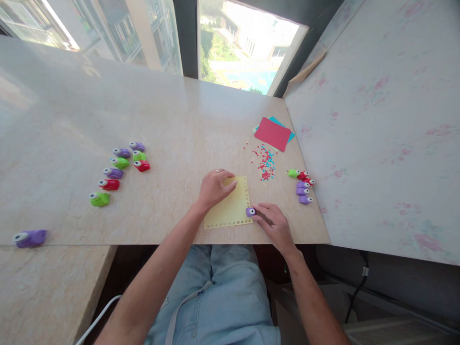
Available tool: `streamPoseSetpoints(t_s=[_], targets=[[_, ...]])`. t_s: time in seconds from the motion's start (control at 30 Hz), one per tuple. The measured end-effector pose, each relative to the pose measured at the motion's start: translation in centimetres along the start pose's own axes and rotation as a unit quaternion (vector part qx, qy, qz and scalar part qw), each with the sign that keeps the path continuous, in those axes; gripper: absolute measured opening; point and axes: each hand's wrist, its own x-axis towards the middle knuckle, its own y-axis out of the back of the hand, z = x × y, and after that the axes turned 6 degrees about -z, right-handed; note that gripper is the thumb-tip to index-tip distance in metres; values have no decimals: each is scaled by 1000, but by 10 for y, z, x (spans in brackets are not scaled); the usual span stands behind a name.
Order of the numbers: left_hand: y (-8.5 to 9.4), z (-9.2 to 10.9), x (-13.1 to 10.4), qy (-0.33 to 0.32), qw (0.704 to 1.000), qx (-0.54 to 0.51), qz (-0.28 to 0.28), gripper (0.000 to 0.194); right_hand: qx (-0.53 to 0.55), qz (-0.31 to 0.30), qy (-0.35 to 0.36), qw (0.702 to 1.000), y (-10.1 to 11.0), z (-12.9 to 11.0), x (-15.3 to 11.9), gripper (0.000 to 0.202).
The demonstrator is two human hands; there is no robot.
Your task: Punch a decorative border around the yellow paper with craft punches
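A yellow sheet of paper (225,207) lies on the stone counter, with small punched holes along its bottom and right edges. My left hand (216,188) rests on its upper part, fingers stretched out and pressing on the paper. At the sheet's right edge, near the lower corner, is a small purple craft punch (250,212) with a white and black button. My right hand (275,225) grips this punch from the right between thumb and fingers. Whether the paper sits inside the punch's slot is hidden.
Red, blue and pale confetti (266,164) is scattered beyond the sheet, below stacked coloured cards (273,134). Several punches (304,188) stand by the wallpapered wall (388,124). More punches (114,173) stand at left, and a purple punch (30,238) lies near the front edge.
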Motion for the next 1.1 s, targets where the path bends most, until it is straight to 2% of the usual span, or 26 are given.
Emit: streamPoseSetpoints(t_s=[0.57, 0.7, 0.87, 0.97, 1.1], targets=[[0, 0, 0, 4, 1000, 2, -3, 11, 10, -10, -14, 1000, 1, -1, 0, 26], [0, 0, 0, 4, 1000, -3, -2, 10, 67, -15, -60, 996, 4, -3, 0, 35], [0, 0, 0, 7, 1000, 2, -4, 11, 103, 26, -156, 982, 10, -13, 6, 35], [0, 0, 0, 7, 1000, 2, -4, 11, 92, -17, -215, 972, 14, -21, 12, 37], [0, 0, 0, 4, 1000, -1, -3, 11, 73, -77, -249, 963, 16, -29, 20, 39]])
